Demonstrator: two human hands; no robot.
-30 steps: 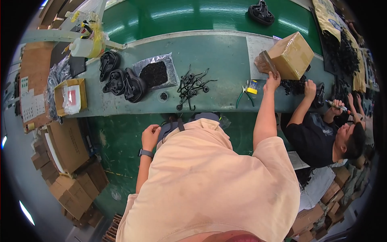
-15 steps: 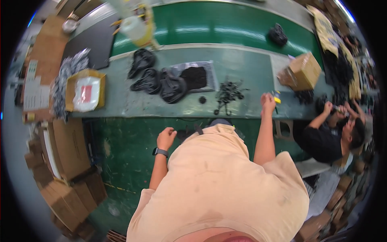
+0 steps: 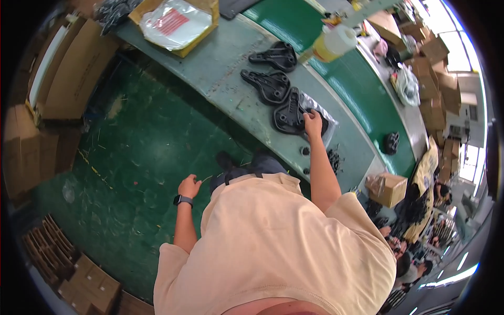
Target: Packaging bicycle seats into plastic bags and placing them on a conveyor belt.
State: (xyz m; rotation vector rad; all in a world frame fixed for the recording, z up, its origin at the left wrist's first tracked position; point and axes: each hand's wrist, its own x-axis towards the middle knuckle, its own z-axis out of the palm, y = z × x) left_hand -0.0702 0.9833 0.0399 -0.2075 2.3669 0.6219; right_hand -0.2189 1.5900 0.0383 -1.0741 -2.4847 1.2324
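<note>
My right hand [image 3: 313, 122] reaches over the grey bench [image 3: 226, 79] and rests its fingers on a black bicycle saddle [image 3: 290, 113] that lies partly on a clear plastic bag [image 3: 328, 125]; whether it grips the saddle I cannot tell. Two more black saddles [image 3: 269, 84] [image 3: 277, 54] lie in a row further along the bench. My left hand [image 3: 188, 186] hangs at my side over the green floor, fingers curled, holding nothing; a dark watch is on that wrist.
An open cardboard box with a white bag [image 3: 176, 23] stands on the bench's far left. Small black parts [image 3: 333, 159] lie right of my hand, and a cardboard box [image 3: 387, 189] beyond. Flattened cartons [image 3: 63, 68] line the floor at left. People work at lower right [image 3: 415, 210].
The view has swung round to the left. My right hand moved from the small black parts to the black saddle. My left hand stays at my side.
</note>
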